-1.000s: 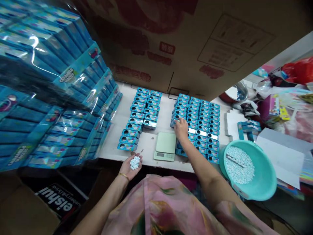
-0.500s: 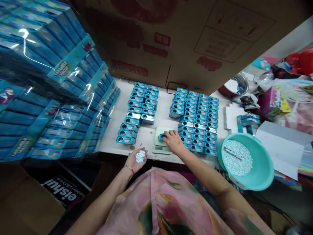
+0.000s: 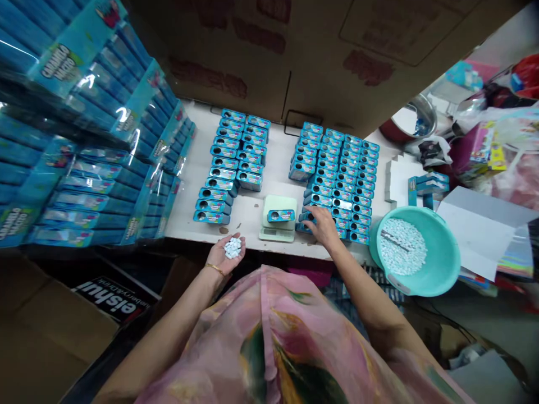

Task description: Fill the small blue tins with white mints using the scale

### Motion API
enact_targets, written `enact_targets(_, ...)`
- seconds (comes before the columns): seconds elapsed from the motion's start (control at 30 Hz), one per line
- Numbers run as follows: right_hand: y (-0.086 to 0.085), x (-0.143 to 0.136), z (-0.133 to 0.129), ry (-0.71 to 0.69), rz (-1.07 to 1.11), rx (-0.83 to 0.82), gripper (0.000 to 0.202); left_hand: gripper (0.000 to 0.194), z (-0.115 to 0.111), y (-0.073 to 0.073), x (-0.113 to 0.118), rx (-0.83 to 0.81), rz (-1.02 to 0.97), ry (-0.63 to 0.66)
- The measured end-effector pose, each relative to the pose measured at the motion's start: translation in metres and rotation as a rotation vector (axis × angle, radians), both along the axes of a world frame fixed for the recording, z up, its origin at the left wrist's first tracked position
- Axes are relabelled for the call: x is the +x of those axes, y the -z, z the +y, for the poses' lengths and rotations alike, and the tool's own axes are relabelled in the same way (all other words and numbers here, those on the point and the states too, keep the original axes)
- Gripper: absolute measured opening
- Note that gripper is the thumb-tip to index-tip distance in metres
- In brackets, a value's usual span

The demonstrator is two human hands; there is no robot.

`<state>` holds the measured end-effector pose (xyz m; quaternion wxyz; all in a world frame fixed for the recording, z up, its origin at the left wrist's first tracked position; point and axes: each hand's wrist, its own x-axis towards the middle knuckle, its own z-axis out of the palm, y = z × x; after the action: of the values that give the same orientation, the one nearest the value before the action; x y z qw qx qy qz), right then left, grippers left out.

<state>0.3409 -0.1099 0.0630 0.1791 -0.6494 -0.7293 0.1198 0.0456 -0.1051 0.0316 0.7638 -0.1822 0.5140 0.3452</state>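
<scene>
My left hand (image 3: 227,252) is palm up and cupped around a small heap of white candies (image 3: 233,247), near the table's front edge. On the pale green kitchen scale (image 3: 277,234) lies one small blue candy box (image 3: 281,215) with a dark round spot at its left end. My right hand (image 3: 323,225) is just right of the scale, over the front left corner of the right group of blue boxes (image 3: 343,185). Its thumb and fingers are apart around a box there; whether they touch it I cannot tell.
Another group of blue boxes (image 3: 223,168) stands in two columns at left. A turquoise basin (image 3: 446,252) of white candies, with a dark strip on them, stands at right. Stacked blue display packs (image 3: 105,112) rise at left. A large cardboard box (image 3: 315,67) closes the back.
My right hand has let go of the box on the scale and moved right to the right group. My left hand still holds the candies. The view has shifted slightly.
</scene>
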Motion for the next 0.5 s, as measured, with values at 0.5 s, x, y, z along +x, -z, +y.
enact_targets(0.5,0.005,-0.020,-0.149,0.277,0.375,-0.111,0.018,0.015,0.022,-0.089,0.196,0.254,-0.211,0.537)
